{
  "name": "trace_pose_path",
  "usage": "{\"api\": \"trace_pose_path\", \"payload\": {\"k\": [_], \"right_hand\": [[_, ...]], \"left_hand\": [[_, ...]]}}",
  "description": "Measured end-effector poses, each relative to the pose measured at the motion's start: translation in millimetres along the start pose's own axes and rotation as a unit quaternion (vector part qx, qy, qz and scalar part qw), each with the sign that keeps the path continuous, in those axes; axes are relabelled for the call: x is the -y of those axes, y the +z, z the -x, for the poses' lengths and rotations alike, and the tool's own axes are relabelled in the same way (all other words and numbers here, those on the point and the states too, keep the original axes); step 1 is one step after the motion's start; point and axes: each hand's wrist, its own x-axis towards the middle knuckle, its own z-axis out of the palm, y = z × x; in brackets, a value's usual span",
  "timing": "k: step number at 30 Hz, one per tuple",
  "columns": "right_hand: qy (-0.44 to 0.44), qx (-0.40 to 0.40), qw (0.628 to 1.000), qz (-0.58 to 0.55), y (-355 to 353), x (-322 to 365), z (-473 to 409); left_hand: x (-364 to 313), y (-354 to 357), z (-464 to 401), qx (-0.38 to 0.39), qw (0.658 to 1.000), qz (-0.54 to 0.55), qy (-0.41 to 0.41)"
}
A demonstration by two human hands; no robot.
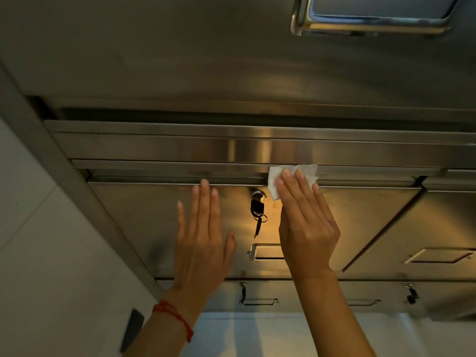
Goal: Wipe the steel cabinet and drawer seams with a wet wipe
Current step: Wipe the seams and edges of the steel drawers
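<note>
A steel cabinet [144, 217] fills the view, with a drawer front below a horizontal seam [159, 176]. My right hand [306, 222] lies flat on the drawer front, its fingers pressing a white wet wipe [274, 176] against the seam. The wipe sticks out above and to the left of the fingertips. My left hand [203, 243] rests flat on the same drawer front to the left, fingers apart, holding nothing. A red string bracelet [175, 315] circles that wrist.
A lock with a black key and key ring [258, 210] hangs between my hands. A recessed handle [265, 252] sits below it, another drawer [438, 228] lies to the right, more drawers with keys below. A steel sink rim [373, 24] shows at top right, a pale wall at left.
</note>
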Motion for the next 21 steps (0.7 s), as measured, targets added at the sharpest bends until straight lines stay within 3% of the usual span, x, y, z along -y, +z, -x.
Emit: {"api": "trace_pose_path", "payload": {"k": [11,21], "right_hand": [[0.046,0.025,0.999,-0.013,-18.8,-17.5,-0.8],[0.032,0.044,0.998,-0.02,-40.0,-20.5,-9.8]], "left_hand": [[-14.4,-5.2,-1.2,0.011,1.0,0.027,0.005],[-26.1,-31.9,-9.2,0.008,0.998,0.07,0.005]]}}
